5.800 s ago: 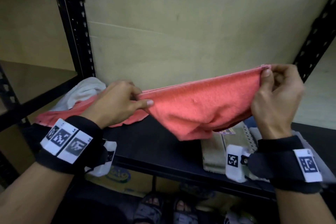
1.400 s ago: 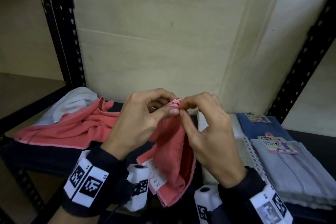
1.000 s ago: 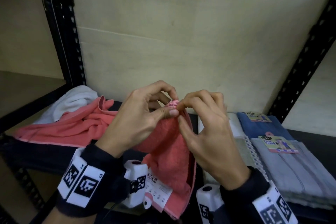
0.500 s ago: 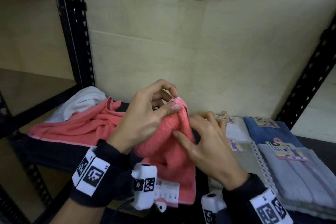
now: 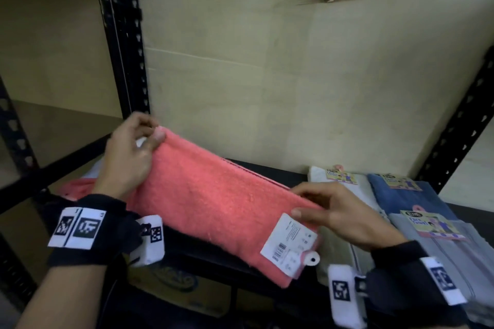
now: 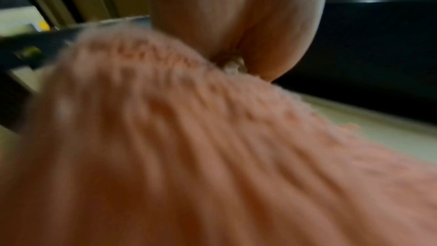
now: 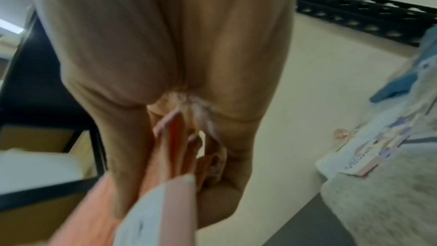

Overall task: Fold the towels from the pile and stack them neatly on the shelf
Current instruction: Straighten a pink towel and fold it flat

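Towel (image 5: 213, 203) — the pink one — hangs folded above the shelf (image 5: 267, 168), stretched between both hands. The left hand (image 5: 128, 157) pinches one top corner and the right hand (image 5: 339, 211) pinches the other end — likely to keep the fold flat.

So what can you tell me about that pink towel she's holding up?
The pink towel is fluffy terry cloth, folded into a long band and held in the air, tilted down to the right, above the black shelf. The left hand pinches its upper left corner; the right hand pinches its right end. A white paper tag with a barcode hangs at the lower right corner.
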